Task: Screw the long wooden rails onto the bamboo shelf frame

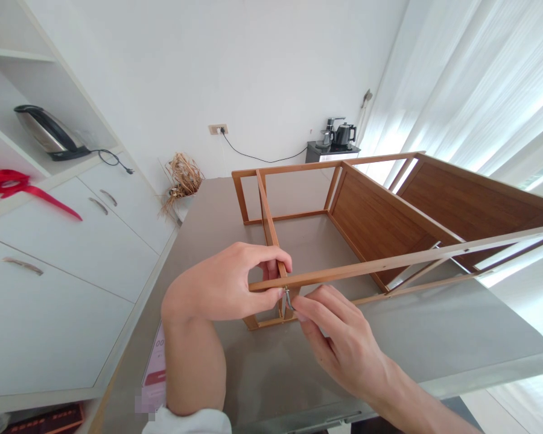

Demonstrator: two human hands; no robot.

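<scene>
A wooden shelf unit [380, 211] lies on its side on the grey table, with an open frame and several brown panels. My left hand [235, 280] is wrapped round the corner where a shelf board [266, 220] meets the near rail [344, 272], thumb in front and fingers behind. My right hand [335, 325] pinches a small bent metal hex key [289, 299] between thumb and index finger. The key's upper end is at the near rail, beside my left thumb tip. Whether a screw head sits under it is too small to tell.
The grey table [217, 217] runs under the unit. A pink printed sheet [156, 367] lies at its left edge. White cabinets [49, 289] stand on the left, holding an electric kettle [49, 132] and red ribbon [9, 184]. Dried plants [183, 175] stand beyond the table; curtains [479, 90] hang right.
</scene>
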